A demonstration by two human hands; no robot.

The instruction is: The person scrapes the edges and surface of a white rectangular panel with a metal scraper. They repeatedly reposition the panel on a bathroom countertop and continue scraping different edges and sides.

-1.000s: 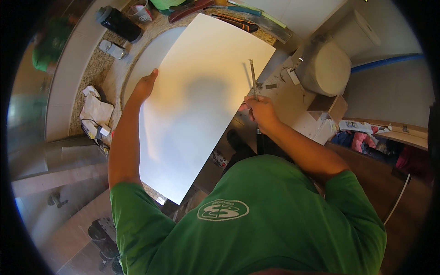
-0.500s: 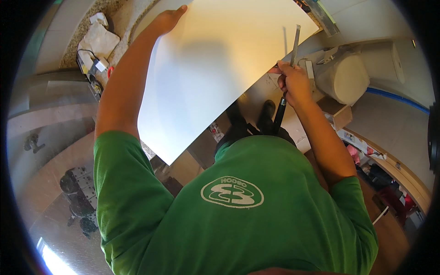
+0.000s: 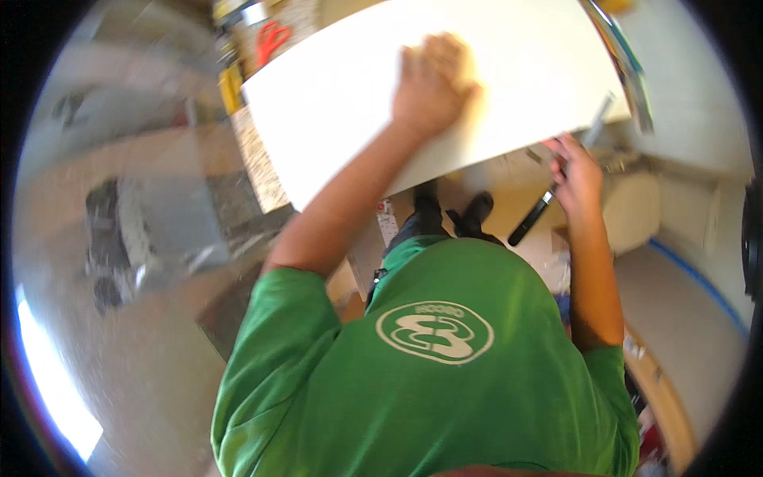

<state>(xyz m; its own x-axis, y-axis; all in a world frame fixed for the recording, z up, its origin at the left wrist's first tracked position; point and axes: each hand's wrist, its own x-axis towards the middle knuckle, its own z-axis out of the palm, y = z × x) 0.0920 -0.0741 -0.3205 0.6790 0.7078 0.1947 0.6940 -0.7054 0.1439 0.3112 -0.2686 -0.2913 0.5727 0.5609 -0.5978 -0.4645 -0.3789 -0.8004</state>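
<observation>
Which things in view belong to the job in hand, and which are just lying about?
In the job:
- white sheet, under the blurred left hand
- black-handled tool, held in the right hand

Apparently just lying about:
- red scissors-like tool, beyond the sheet's left edge
- yellow item near it, too blurred to identify

My left hand (image 3: 433, 89) is over the sheet (image 3: 318, 119), which lies across the surface (image 3: 259, 165); scissors (image 3: 270, 41) sit past its left end, and my right hand (image 3: 577, 176), holding the tool (image 3: 531, 219), is by its near right edge
</observation>
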